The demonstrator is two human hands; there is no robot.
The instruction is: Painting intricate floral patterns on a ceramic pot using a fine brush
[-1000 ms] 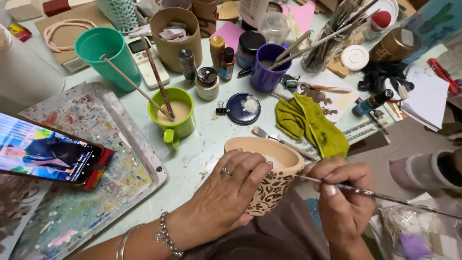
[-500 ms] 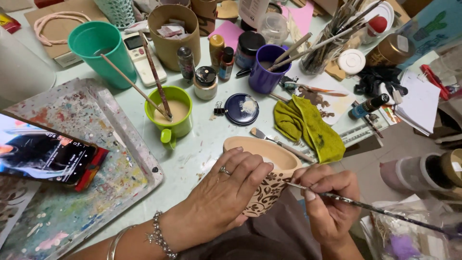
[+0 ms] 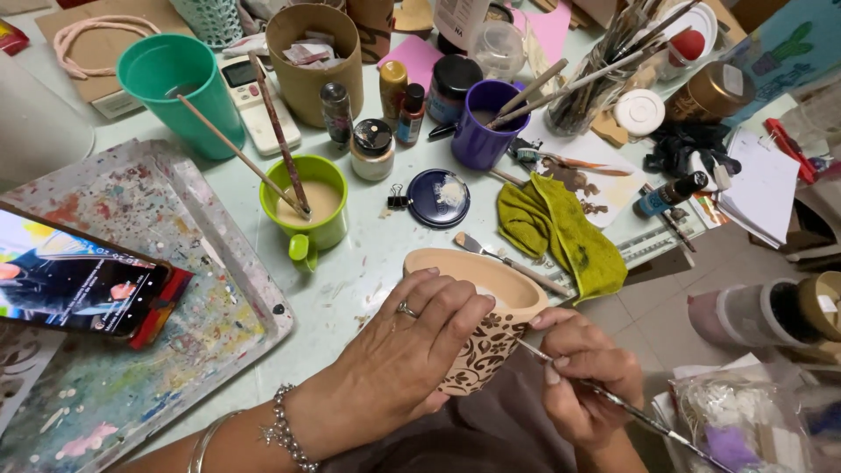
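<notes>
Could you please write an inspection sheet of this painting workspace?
Surface: pale table, paint-flecked, crowded.
Job's things: clay pot with brown floral pattern, tilted at the table edge; thin paintbrush, tip at the pattern.
Clutter: paint-stained tray bearing a lit phone; green mug and teal cup holding brushes; purple cup; green cloth; dark blue lid.
Grippers: left hand grips the pot; right hand holds the paintbrush.
Cables: nothing seen.
Surroundings: tiled floor, paper stack.

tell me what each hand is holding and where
Left hand grips the pot by its side; right hand pinches a brush partway along the handle.
</notes>
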